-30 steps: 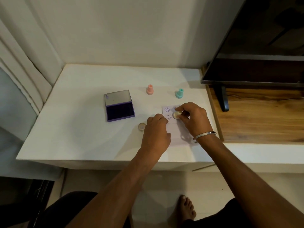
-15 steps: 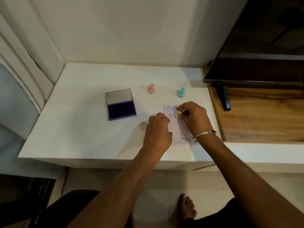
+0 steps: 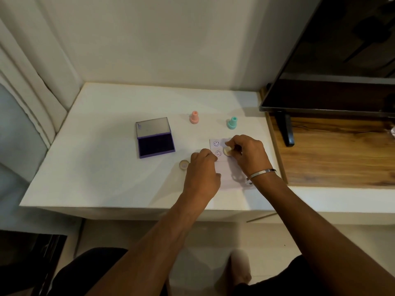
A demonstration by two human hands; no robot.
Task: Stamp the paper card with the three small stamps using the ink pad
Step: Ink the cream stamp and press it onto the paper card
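right hand pinches a cream stamp on the card; curled left hand pins it.

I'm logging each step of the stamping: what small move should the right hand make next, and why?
Probably press the cream stamp straight down onto the paper card. The right hand grips it tilted beside two smiley prints, while the left hand pins the card.

Matt white tabletop; smooth pale paper card; glossy purple plastic ink pad; polished metal bangle gleaming; varnished grained wood shelf.
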